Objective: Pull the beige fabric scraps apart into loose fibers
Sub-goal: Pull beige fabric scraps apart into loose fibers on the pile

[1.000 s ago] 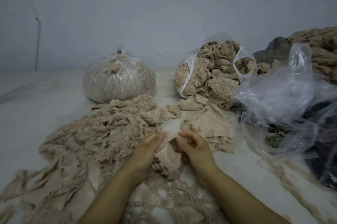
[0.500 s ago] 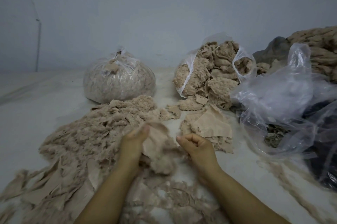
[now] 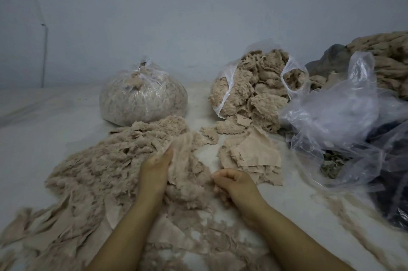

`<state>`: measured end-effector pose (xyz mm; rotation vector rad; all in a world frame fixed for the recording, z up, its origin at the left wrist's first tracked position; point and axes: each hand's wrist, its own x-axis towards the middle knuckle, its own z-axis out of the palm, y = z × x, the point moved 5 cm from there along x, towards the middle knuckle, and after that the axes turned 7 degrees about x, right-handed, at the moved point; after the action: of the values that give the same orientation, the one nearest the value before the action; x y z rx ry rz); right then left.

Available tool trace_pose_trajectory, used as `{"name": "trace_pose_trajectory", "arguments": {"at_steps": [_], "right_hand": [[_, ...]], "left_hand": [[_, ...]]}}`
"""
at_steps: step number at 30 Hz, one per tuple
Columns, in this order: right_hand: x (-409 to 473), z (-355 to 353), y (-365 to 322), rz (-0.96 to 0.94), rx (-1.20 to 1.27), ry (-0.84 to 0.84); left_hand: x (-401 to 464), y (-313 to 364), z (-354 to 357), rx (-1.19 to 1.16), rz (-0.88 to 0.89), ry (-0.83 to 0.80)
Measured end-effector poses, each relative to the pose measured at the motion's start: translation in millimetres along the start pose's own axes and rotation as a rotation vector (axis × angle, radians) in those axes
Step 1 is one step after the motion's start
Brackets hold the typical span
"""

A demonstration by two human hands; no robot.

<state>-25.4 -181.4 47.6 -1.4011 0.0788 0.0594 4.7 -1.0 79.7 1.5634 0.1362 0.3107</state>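
The broad heap of loose fibers (image 3: 106,164) fills the left of the pale surface (image 3: 33,138), and the main risk is that unworked cloth gets lost in it, since flat torn pieces lie mixed along its near edge and look much the same colour. Behind stand a knotted bag of fluff (image 3: 143,100) and an open bag of scraps (image 3: 258,89); that one leans with its mouth spilling, and a nudge could dump more onto the work area. The small stack of flat beige scraps (image 3: 251,156) sits just right of centre, untouched. Between the hands is the scrap being pulled (image 3: 187,173): the left hand (image 3: 154,167) holds up its thinned, half-shredded sheet, and the right hand (image 3: 234,182) is curled, probably pinching the other end, though blur hides the contact. If that grip slips, the piece may tear into lumps rather than fibers.
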Motion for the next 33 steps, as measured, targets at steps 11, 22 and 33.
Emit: {"name": "trace_pose_trajectory", "arguments": {"at_steps": [11, 22, 33], "right_hand": [[-2.4, 4.5, -0.2, -0.054, -0.074, 0.12], [1.2, 4.5, 4.7, 0.055, 0.33, 0.206], [0.0, 3.9, 8.1, 0.119, 0.221, 0.01]], "left_hand": [[-4.3, -4.0, 13.6, 0.029, 0.002, -0.124], [-20.8, -8.1, 29.0, 0.01, -0.082, -0.415], [-16.2, -11.7, 27.4, -0.184, -0.223, -0.492]]}}
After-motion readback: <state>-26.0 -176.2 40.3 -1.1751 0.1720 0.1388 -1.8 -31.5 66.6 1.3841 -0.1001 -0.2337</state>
